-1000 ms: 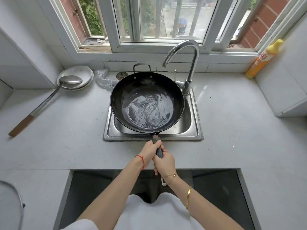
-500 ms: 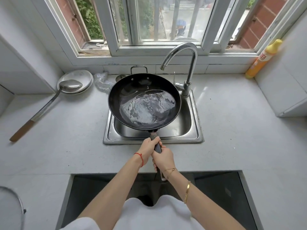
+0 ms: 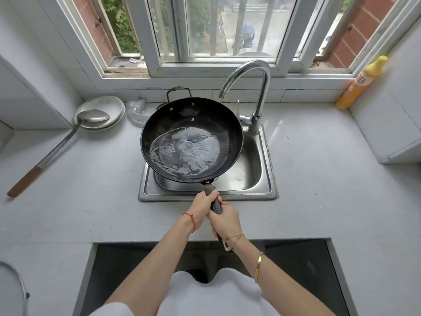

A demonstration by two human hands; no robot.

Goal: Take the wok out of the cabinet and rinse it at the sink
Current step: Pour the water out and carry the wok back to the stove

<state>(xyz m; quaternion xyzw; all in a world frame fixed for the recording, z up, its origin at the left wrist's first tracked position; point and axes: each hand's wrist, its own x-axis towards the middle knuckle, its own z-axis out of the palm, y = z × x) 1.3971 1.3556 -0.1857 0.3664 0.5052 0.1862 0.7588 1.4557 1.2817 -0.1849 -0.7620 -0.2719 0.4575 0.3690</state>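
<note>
The wok (image 3: 191, 140) is in the middle of the frame, held up over the sink (image 3: 264, 183), with a pool of water inside it. Both hands hold its long handle (image 3: 215, 204): the left hand (image 3: 201, 209) wraps its fingers round the handle nearer the pan, and the right hand (image 3: 226, 221) grips tight just behind it. The step now looks like swishing the water round to rinse the pan. To do it well, keep both hands tight, because a wok with water is probably heavy. Tip it slowly in a circle so the water washes up the sides, and keep it over the sink so spills land inside. Then pour toward the back of the sink, away from the body. Now count: one wok, one sink, one tap (image 3: 255, 87) with no water that I can see coming out, one big ladle (image 3: 68, 142) at the left resting on what looks like a stack of plates (image 3: 107, 104), one yellow bottle (image 3: 362, 83) at the upper right on the surface (image 3: 330, 190), and two hands.
</note>
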